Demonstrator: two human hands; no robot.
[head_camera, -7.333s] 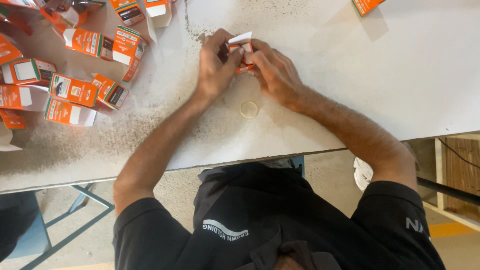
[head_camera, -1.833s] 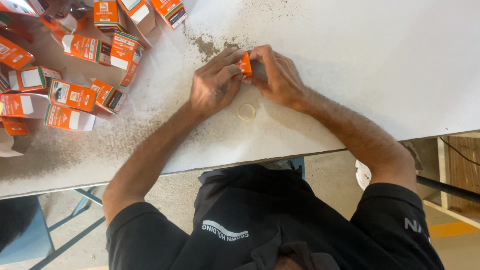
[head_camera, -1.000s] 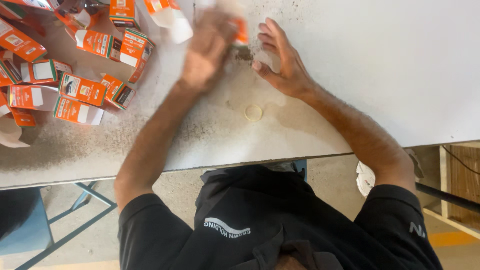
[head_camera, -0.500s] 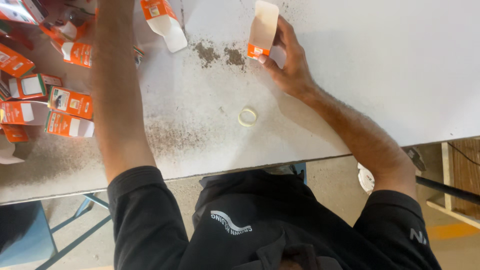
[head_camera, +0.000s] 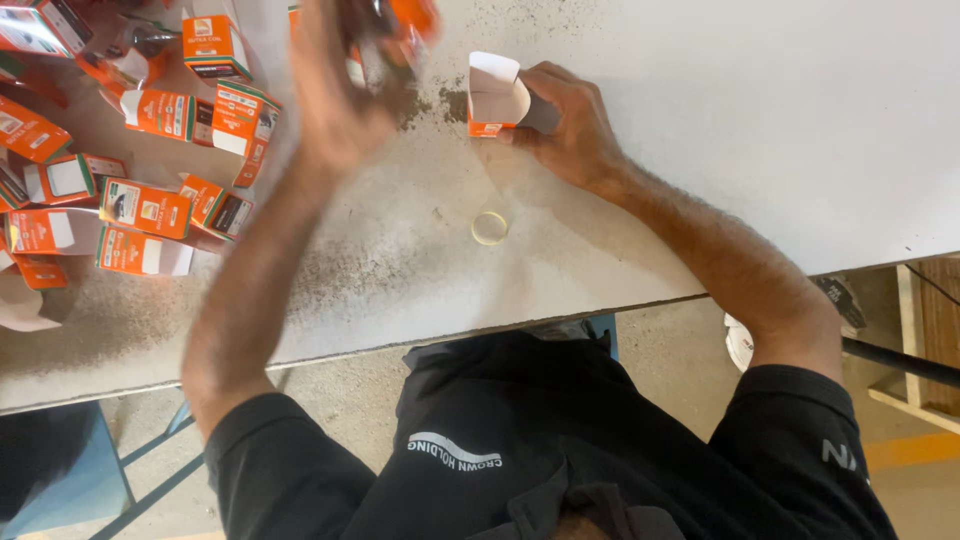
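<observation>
My right hand (head_camera: 572, 122) holds a small orange and white carton (head_camera: 494, 95) upright on the white table (head_camera: 760, 130), its top flap open. My left hand (head_camera: 338, 92) is blurred in motion just left of the carton. Its fingers are closed on a small orange item (head_camera: 412, 16) near the top edge of the view; the blur hides what it is. A pale ring (head_camera: 489, 227) lies flat on the table below the carton, apart from both hands.
Several orange and white cartons (head_camera: 150, 210) lie scattered at the left of the table, some on their sides. Dark dust (head_camera: 360, 260) marks the table around the work spot. The table's front edge runs just before my body; a blue frame (head_camera: 60, 480) shows below left.
My left hand reached out to the pile at the top left and has come back toward the carton holding an orange item. My right hand kept the open carton on the table.
</observation>
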